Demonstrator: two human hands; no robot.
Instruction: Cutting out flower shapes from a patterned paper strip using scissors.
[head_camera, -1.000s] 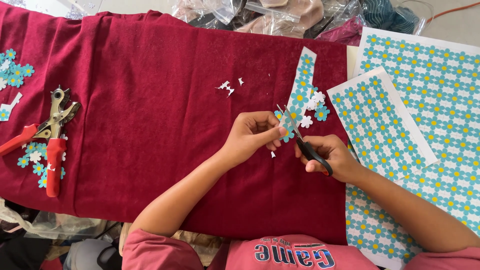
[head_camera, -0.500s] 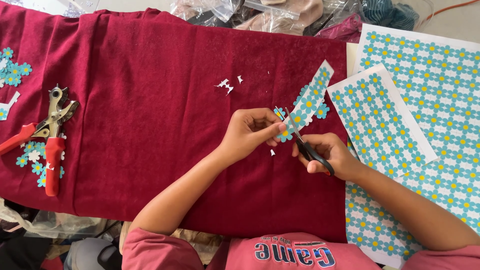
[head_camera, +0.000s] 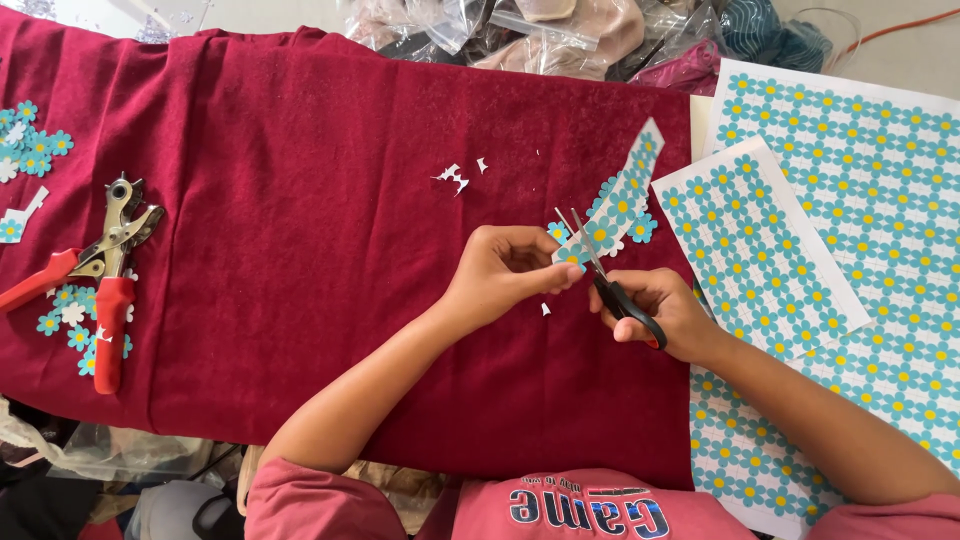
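Note:
My left hand (head_camera: 505, 272) pinches the lower end of a narrow paper strip (head_camera: 622, 198) printed with blue and yellow flowers. The strip rises up and to the right, above the dark red cloth (head_camera: 300, 230). My right hand (head_camera: 660, 310) grips small black-handled scissors (head_camera: 605, 275), whose blades are slightly apart at the strip's lower end, next to my left fingertips. A few cut-out paper flowers (head_camera: 640, 228) lie on the cloth just behind the strip.
Large flower-printed sheets (head_camera: 850, 230) lie to the right, one smaller piece (head_camera: 755, 250) on top. A red-handled punch plier (head_camera: 100, 280) and cut flowers (head_camera: 35, 150) sit at the left. White paper scraps (head_camera: 455, 178) lie mid-cloth. Plastic bags (head_camera: 540, 30) line the far edge.
The strip has tilted further to the right and both hands have shifted slightly. The scissors stay at the strip's lower end.

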